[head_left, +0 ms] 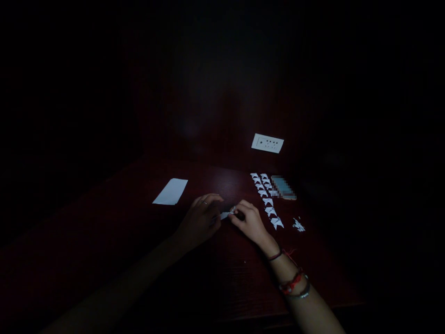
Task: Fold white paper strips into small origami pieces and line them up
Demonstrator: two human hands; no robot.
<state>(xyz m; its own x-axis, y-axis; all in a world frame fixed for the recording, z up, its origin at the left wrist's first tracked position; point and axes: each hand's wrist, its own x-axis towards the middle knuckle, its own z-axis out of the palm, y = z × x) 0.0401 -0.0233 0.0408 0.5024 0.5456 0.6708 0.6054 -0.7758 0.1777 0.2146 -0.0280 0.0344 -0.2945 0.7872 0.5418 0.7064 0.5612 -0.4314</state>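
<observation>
across the dark worktop, folded papers lie seemingly finished, sheets stay unfolded, while left grip and right grip pinch one strip.

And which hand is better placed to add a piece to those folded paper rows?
Probably the right hand: it is nearer the folded papers and grips the small white strip. The left hand sits farther off, nearer the flat white paper.

A white socket plate sits right of centre on the dim wall, slightly tilted in view. Below it, toward the right, a phone-like slab, its face pixelated, lies on the dark reddish desk, which fills the lower middle.
</observation>
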